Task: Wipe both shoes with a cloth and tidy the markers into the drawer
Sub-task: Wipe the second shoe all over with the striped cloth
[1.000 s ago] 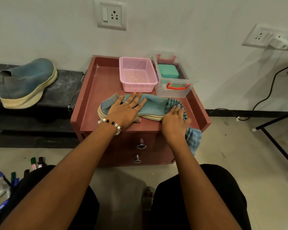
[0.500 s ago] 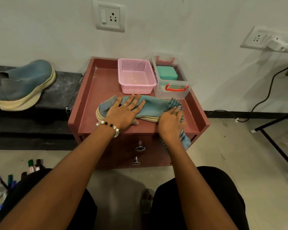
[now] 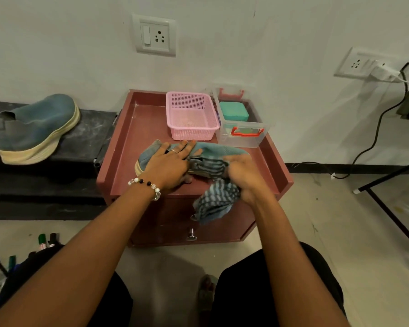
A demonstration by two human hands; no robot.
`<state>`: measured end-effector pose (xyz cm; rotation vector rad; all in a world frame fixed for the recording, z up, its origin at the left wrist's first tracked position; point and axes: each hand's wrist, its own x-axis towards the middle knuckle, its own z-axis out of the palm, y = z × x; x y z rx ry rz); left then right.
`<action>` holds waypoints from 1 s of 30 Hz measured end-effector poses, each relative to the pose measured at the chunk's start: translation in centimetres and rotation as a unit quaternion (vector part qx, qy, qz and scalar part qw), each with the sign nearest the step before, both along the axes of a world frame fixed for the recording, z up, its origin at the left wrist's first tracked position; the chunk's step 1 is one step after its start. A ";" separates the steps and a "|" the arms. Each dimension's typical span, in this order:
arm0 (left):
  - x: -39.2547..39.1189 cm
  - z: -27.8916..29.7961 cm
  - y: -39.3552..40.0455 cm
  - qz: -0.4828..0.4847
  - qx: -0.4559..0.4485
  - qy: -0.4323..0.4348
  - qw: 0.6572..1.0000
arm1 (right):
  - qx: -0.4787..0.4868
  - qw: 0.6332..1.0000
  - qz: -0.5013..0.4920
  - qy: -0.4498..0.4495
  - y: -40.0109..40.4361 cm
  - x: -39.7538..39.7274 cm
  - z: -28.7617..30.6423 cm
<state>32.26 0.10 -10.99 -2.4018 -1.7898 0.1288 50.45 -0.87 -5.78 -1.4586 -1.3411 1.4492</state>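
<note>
1. Ok so my left hand [image 3: 169, 165] is lying flat on the blue shoe [image 3: 213, 151], fingers spread and straight, pressing it down onto the top of the little red drawer cabinet [image 3: 137, 135]. Bead bracelet [image 3: 145, 186] on that wrist, ring on one finger.
2. My right hand [image 3: 242, 177] has its fingers curled round the striped blue cloth [image 3: 214, 197], bunched up against the side of the shoe near its middle. The loose end of the cloth hangs over the cabinet's front edge and covers part of the upper drawer front.
3. The shoe lies on its side across the front half of the cabinet top, heel end to the left with the cream sole showing.
4. The second blue shoe [image 3: 34, 128] sits upright on the black counter [image 3: 90, 135] to the left, well apart from the first one, toe pointing toward the cabinet.
5. Markers [image 3: 46, 240] are down on the floor at the bottom left, by my left leg. I can make out green, black and blue caps, and some are cut off by the frame edge.
6. Both drawers look closed; the lower drawer knob [image 3: 191, 233] is visible, the upper one is mostly behind the cloth.
7. At the back of the cabinet top: a pink basket [image 3: 190, 115] and, just beside it on the right, a clear plastic box [image 3: 242, 127] with red latches and a teal thing inside.
</note>
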 end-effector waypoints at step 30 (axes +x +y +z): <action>-7.4 -0.6 -2.4 0.094 -0.102 -0.315 0.939 | 0.212 0.791 0.110 -0.564 0.7 -0.8 -4.4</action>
